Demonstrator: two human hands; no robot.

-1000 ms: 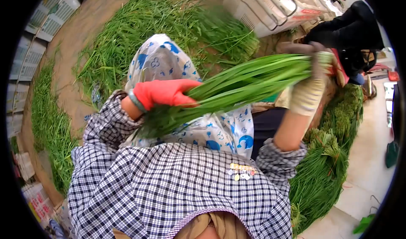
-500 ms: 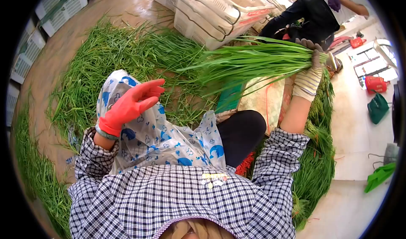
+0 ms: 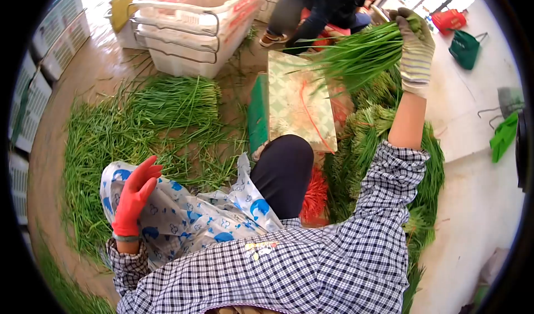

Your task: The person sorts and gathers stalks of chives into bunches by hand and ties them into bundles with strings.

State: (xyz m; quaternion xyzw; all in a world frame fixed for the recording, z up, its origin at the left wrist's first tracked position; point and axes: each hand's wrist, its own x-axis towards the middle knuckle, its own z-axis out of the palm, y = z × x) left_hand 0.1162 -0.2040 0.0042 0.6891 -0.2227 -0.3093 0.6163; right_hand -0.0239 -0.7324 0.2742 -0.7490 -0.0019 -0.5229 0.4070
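My right hand [image 3: 417, 52], in a striped glove with grey fingers, is raised at the upper right, wrapped around the base of a bunch of chives [image 3: 361, 55]. The long green leaves point left, over the far edge of a patterned box [image 3: 295, 97]. Below that hand lies a stack of bunched chives [image 3: 359, 147] along the white wall. My left hand [image 3: 135, 194], in a red rubber glove, holds nothing; it is raised over my plastic apron [image 3: 189, 211], fingers stretched and thumb apart. A red tie [image 3: 314, 116] lies across the box top.
Loose chives [image 3: 105, 164] and a neater heap [image 3: 178, 102] cover the floor to the left. White stacked crates [image 3: 183, 52] stand ahead. Another person's legs [image 3: 314, 13] are beyond the box. Red strands [image 3: 315, 194] lie beside my knee. More crates [image 3: 33, 108] line the left.
My view has turned right. My right hand has carried the chives farther over toward the stacked bunches. My left hand has dropped back, its fingers now pointing up. The other person has shifted and appears standing.
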